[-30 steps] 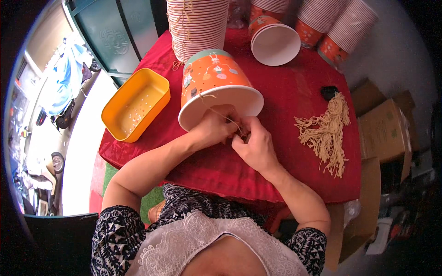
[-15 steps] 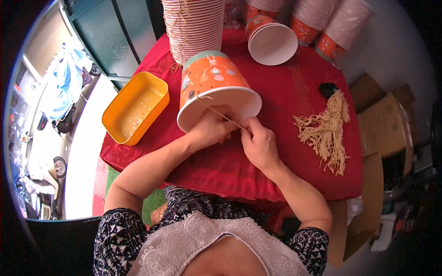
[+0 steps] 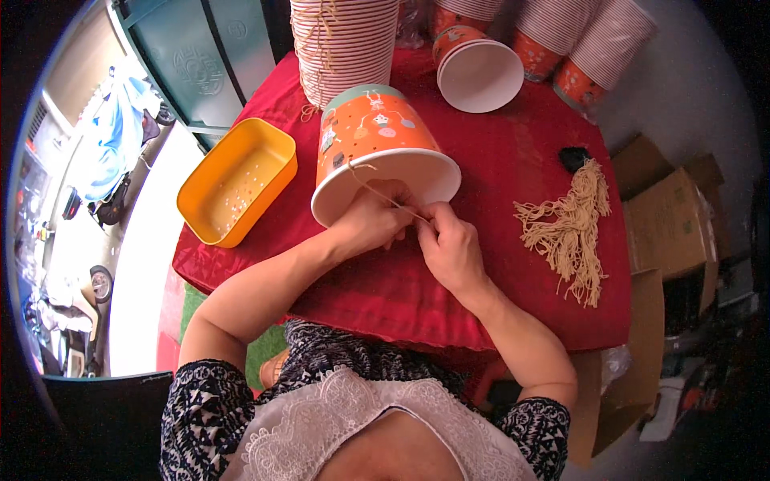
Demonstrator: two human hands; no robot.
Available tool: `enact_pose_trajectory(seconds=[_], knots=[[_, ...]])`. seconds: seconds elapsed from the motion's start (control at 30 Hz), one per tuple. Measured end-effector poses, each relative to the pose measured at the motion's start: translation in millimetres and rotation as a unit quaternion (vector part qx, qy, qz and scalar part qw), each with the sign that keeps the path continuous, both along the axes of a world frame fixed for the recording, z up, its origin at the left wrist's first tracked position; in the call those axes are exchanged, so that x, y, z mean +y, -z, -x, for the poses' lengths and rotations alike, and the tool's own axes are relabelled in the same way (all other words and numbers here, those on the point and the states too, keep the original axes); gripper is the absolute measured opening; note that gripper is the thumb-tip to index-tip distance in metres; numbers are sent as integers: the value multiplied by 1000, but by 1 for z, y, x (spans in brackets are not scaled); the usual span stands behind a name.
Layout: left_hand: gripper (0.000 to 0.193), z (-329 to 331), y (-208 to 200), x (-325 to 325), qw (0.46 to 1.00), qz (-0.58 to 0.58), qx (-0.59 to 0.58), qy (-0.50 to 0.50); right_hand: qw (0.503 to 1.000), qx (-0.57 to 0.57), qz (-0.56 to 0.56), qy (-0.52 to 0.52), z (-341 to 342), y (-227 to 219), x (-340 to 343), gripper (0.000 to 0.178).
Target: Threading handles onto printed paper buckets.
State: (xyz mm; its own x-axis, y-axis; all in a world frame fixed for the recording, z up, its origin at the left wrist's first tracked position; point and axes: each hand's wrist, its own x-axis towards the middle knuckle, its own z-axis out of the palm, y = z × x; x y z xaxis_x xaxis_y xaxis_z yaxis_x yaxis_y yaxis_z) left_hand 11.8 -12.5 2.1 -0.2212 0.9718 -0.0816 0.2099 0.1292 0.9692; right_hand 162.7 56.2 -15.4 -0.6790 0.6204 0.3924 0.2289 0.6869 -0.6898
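We see a big orange paper bucket (image 3: 381, 148) lying on its side on the red tablecloth (image 3: 513, 184), with its open white mouth facing us. A thin tan string (image 3: 385, 196) runs from the bucket's side across its rim to our hands. Our left hand (image 3: 369, 224) rests at the bucket's rim, fingers curled around the string. Our right hand (image 3: 449, 244) is just beside it, pinching the string's other end tight.

The near edge of the table is close below our wrists, so there is little room there. To the right there is open red cloth, then a pile of tan strings (image 3: 573, 228) near the right edge. A small black thing (image 3: 573, 158) lies just above that pile. On the left, a yellow tray (image 3: 237, 180) sits at the table's left edge, near the bucket. Behind the bucket stands a tall stack of buckets (image 3: 345, 44), very close. An empty white cup (image 3: 479, 74) lies behind on the right, with more stacked cups (image 3: 589, 48) past it. Brown cardboard boxes (image 3: 670, 232) stand on the floor to the right.
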Motion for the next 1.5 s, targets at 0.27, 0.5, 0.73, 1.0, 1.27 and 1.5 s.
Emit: enact_pose_trajectory(seconds=[0.27, 0.5, 0.73, 1.0, 1.27, 1.5], knots=[[16, 0, -2, -1, 1000, -2, -11, -12, 998, 24, 60, 18, 4, 4, 5, 8], [14, 5, 9, -2, 998, -48, 30, -25, 996, 19, 79, 20, 4, 3, 7, 7], [15, 7, 16, -2, 956, -157, 249, -2, 995, 36, 96, 20, 5, 2, 5, 9], [9, 2, 4, -4, 958, -109, 265, -5, 997, 10, 63, 30, 4, 1, 2, 12], [27, 10, 11, -1, 953, -56, 294, 54, 999, -16, 40, 33, 4, -1, 1, 14], [31, 12, 19, 1, 950, -90, 294, 61, 1000, 7, -9, 14, 3, -3, 0, 13]])
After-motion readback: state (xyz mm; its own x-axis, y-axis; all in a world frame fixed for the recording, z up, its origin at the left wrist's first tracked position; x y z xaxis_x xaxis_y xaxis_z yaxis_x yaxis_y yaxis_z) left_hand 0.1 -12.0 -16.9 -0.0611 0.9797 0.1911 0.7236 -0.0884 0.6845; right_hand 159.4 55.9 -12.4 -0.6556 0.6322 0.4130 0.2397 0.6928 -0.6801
